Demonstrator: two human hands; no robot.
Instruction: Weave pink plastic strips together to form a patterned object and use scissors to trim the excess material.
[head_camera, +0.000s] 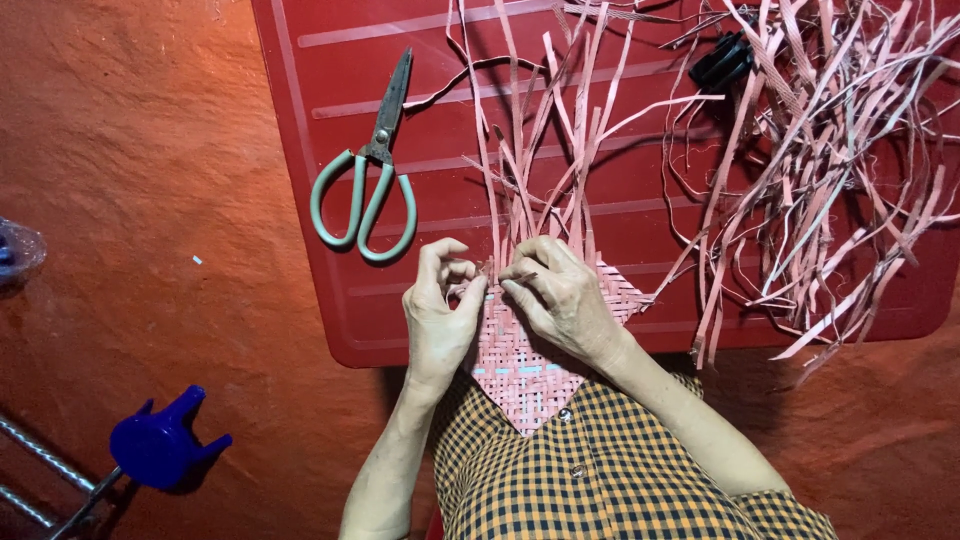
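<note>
A pink woven mat piece (520, 375) lies over my lap and the near edge of a red board (330, 150). Long loose pink strips (545, 150) rise from its top edge and fan out across the board. My left hand (440, 315) pinches the weave's upper edge with thumb and fingers. My right hand (560, 295) meets it from the right, fingers closed on a strip at the same spot. Both hands touch at the fingertips.
Green-handled scissors (368, 180) lie shut on the board, left of the strips. A tangled heap of pink strips (830, 160) covers the board's right side, with a black clip (722, 60) at the top. A blue plastic foot on metal rods (160, 445) stands at lower left.
</note>
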